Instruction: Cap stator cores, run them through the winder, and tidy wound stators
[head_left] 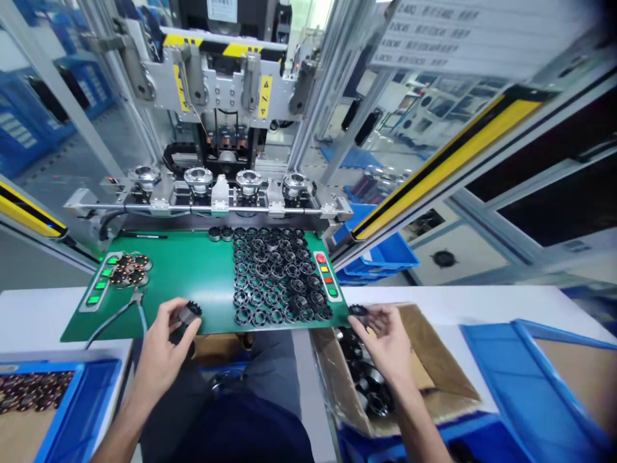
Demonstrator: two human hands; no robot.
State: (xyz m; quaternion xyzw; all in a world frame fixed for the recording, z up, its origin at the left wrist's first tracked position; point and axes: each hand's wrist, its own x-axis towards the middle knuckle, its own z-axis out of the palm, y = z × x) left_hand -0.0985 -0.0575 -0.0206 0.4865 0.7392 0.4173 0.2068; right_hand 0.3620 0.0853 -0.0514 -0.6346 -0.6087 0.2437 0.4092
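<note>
My left hand (168,337) grips a black toothed ring (190,311) between thumb and fingers, over the front edge of the green work surface (187,270). At the right, my right hand (383,331) pinches another black ring (357,310) above the near-left part of an open cardboard box (434,341). Dark rings (373,379) lie loose inside that box. Between the hands, rows of black rings (274,270) cover the right half of the green surface, some stacked on others. Copper-wound parts (129,270) sit in a cluster at its left end.
Pliers (136,301) lie at the green surface's left front. Behind stands a machine with four round metal fixtures (198,180). Button panels (328,276) flank the surface. Blue trays (535,379) stand right and left, the left one (80,386) holding copper parts. A pen (143,236) lies at the back.
</note>
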